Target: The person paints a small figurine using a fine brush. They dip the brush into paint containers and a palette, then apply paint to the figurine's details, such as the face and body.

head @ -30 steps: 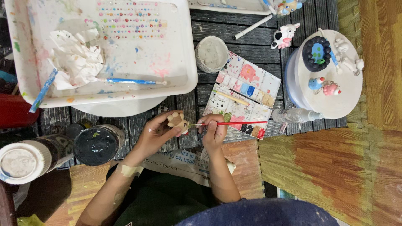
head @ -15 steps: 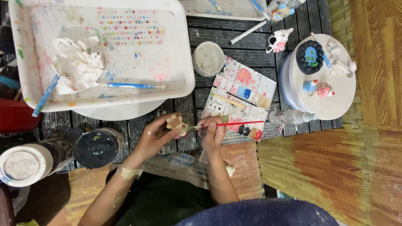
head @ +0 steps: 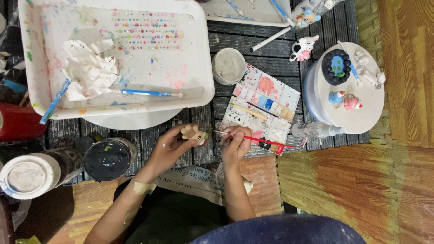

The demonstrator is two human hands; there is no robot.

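My left hand (head: 169, 147) grips a small tan plaster figurine (head: 193, 134) just above the dark slatted table (head: 266, 58). A thin red-handled paintbrush (head: 260, 141) is pinched in my right hand (head: 236, 143); its tip points left, almost touching the figurine. Right behind that hand lies a white paint palette (head: 264, 108) with coloured wells and a yellow brush resting on it.
A large white paint-stained tray (head: 199, 54) holds crumpled tissue (head: 90, 68) and a blue brush (head: 147, 93). A grey cup (head: 228, 66), a cow figurine (head: 303, 48), a round white stand (head: 361, 108) with painted figurines, a clear bottle (head: 314, 130) and jars (head: 108, 158) at left surround me.
The view has shifted slightly. Both hands stay together, with the brush tip still at the figurine.
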